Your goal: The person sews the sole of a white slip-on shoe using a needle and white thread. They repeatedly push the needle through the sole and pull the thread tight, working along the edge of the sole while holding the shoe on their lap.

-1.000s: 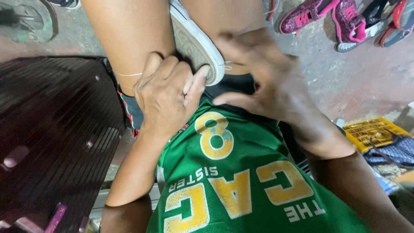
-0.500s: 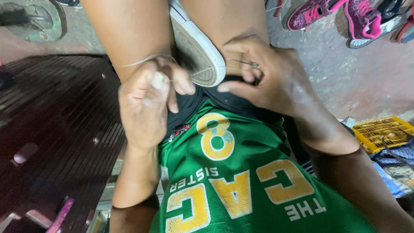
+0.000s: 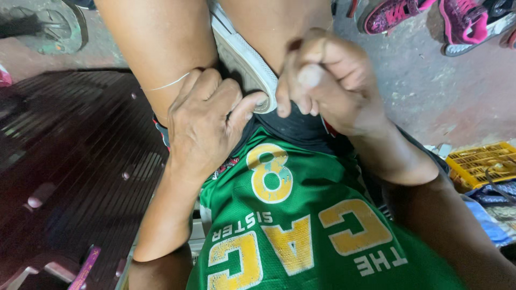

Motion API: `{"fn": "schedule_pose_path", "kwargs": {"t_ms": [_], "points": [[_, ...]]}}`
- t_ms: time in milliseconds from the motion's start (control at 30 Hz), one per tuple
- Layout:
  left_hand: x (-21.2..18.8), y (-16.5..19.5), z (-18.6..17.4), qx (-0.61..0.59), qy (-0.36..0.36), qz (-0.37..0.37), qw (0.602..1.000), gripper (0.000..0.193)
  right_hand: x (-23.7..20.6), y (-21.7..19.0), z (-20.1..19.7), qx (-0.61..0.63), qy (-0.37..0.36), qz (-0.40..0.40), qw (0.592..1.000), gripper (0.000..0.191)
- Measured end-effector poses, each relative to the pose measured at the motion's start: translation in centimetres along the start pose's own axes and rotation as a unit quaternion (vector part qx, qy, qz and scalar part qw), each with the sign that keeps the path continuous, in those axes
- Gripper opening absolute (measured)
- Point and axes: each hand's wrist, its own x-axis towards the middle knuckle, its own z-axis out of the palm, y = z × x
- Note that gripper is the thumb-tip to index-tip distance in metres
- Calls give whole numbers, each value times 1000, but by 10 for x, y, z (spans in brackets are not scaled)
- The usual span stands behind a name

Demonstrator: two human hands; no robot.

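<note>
Looking down at own lap w/ green jersey bearing yellow lettering. Shoe, white rubber sole up, wedged between bare knees. Left hand curled against sole's near end, thumb touching rim, a thin pale thread running from fingers across left thigh. Right hand bunched at sole's right side, fingertips pinched together; what's pinched can't be made out. Dark slatted bench at left. Pink sneakers on concrete floor, top right, well apart from hands. Yellow plastic crate at right edge, beside blue cloth.
</note>
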Motion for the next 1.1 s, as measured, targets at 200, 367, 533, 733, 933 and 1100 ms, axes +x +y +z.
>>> {"fn": "schedule_pose_path", "kwargs": {"t_ms": [200,367,533,733,933,1100], "points": [[2,-6,1,-6,-9,3,1000,40,7,7,3,105,75,114,985,27],[-4,3,1,12,-11,-13,1000,58,11,-3,10,-120,94,19,988,21],[-20,17,27,50,90,-33,994,92,12,-16,29,-528,18,-95,844,40],[-26,9,35,61,95,-25,993,73,23,-21,42,-491,-9,10,871,60],[-20,14,12,104,184,51,976,52,6,-28,48,-443,47,-98,890,55],[-12,19,0,120,203,81,968,52,1,-20,57,-420,134,-95,892,57]]}}
